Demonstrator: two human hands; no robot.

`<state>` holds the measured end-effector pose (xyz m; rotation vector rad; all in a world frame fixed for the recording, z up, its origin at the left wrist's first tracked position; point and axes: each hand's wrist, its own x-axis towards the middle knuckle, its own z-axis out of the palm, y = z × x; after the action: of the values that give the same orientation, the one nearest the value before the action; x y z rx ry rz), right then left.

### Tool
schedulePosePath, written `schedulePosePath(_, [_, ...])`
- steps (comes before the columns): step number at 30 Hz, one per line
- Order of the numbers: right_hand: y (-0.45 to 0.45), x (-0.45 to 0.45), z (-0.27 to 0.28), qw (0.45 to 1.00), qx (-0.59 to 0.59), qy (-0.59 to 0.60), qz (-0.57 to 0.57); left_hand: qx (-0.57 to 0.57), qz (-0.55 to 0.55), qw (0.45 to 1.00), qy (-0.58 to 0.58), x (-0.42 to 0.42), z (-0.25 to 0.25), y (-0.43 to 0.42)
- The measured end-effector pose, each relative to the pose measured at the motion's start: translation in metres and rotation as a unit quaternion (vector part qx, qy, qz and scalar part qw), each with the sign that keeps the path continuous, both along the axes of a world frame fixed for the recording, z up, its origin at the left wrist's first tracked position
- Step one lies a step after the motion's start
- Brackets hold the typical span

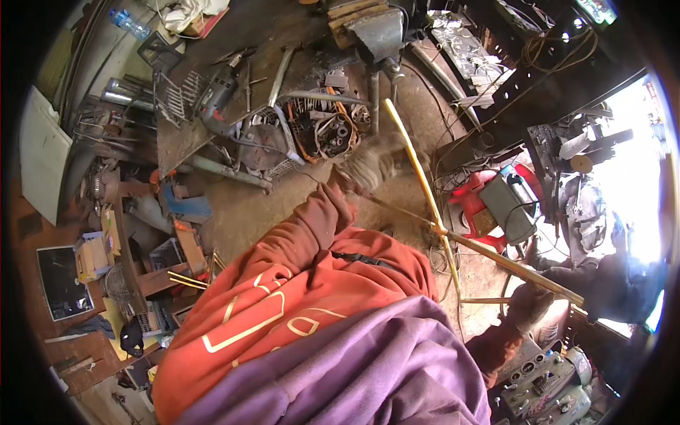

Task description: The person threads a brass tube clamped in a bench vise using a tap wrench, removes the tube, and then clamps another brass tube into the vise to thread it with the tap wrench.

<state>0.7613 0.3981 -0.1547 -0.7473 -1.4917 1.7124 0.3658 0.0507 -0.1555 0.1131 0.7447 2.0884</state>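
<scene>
A yellow metal frame of thin bars crosses in front of me, its bars meeting near the middle. One long bar slants down to the right, and another rises toward the vise. My left hand, in a pale knitted glove, is beside the upper part of the frame. Motion smears its fingers, so its grip cannot be made out. Lower right, my right hand, in a dark brown glove, is closed around the frame near the end of the slanting bar. Part of its fingers is hidden in shadow.
A vise stands at the top, beside a metal workbench carrying a power drill. A red plastic chair holds a grey box-shaped machine. Cables trail over the floor. Dark blue cloth shows at the right.
</scene>
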Motion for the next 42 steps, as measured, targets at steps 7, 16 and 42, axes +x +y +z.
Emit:
schedulePosePath(7, [-0.042, -0.076, -0.040, 0.937, -0.155, 0.043, -0.311, -0.199, -0.109, 0.926, 0.303, 0.059, 0.046, 0.037])
schedulePosePath(16, [0.017, -0.059, -0.244, 0.879, -0.382, 0.270, -0.088, -0.233, -0.133, 0.874, 0.404, 0.076, 0.061, 0.035])
schedulePosePath(42, [-0.089, -0.173, -0.117, 0.898, -0.255, -0.092, 0.347, -0.146, 0.002, 0.687, 0.712, 0.101, 0.105, 0.107])
